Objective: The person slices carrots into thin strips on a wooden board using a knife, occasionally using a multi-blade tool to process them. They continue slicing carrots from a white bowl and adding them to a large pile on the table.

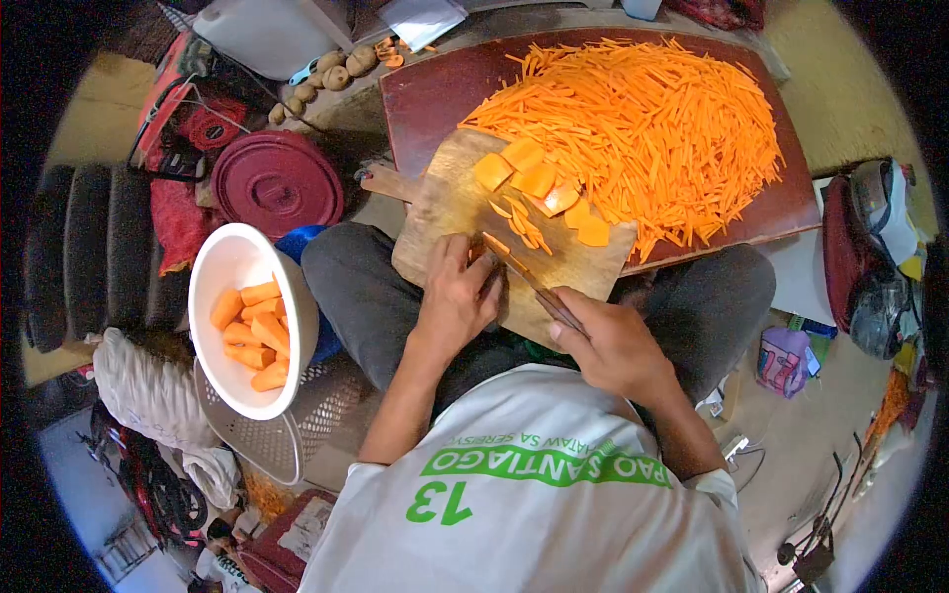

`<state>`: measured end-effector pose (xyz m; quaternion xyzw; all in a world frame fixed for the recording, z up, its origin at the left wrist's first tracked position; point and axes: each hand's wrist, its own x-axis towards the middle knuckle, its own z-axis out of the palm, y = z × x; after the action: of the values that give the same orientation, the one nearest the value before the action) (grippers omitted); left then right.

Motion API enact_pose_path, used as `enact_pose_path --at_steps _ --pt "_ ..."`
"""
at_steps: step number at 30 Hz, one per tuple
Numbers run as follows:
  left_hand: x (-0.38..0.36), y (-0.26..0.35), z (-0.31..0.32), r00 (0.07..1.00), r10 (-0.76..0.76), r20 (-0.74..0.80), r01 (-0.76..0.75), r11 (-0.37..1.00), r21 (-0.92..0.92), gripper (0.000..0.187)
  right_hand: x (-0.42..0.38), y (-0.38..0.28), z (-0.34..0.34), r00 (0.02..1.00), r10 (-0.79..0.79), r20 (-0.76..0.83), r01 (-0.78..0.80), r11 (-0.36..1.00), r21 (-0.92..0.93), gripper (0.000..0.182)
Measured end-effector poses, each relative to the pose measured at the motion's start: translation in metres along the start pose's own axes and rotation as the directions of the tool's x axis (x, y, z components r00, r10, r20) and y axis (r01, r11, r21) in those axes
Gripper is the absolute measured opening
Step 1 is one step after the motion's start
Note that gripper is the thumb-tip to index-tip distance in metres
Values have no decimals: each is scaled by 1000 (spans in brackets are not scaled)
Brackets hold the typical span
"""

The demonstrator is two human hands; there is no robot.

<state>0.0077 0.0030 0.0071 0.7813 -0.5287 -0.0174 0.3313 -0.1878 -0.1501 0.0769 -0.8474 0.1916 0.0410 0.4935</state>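
My right hand (615,341) is wrapped round the dark handle of a knife (539,287), its blade pointing up and left across the wooden cutting board (435,212). Close to the blade on the left, my left hand (460,292) is closed with curled fingers pressed down on the board; whatever lies under them is hidden. A few thin carrot slices (521,225) lie just beyond the knife tip. Farther up the board sit several thick peeled carrot chunks (534,178). A large heap of carrot sticks (643,128) spreads behind them over a dark red tabletop (420,89).
On the left, a white bowl (203,316) holds several peeled carrot pieces. It stands by a perforated grey basket (331,400). A maroon lid (277,178), several potatoes (334,77) and a red mesh bag (178,232) lie beyond. A purple container (784,361) is at right.
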Motion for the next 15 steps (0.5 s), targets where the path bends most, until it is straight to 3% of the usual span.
enact_pose_path --at_steps 4,7,10,15 --pt "-4 1 -1 1000 24 20 -26 995 100 32 1 -8 2 998 -59 -36 57 996 -63 34" --pt "-4 2 0 998 55 1 -55 994 99 37 -1 -22 -11 998 20 62 -16 997 -73 35" --pt "-2 4 -4 999 44 24 -46 994 95 44 -2 -21 -13 993 -113 41 118 981 -155 37" --pt "0 6 -5 999 20 48 -24 995 94 50 36 -6 5 997 -77 13 78 982 -172 38"
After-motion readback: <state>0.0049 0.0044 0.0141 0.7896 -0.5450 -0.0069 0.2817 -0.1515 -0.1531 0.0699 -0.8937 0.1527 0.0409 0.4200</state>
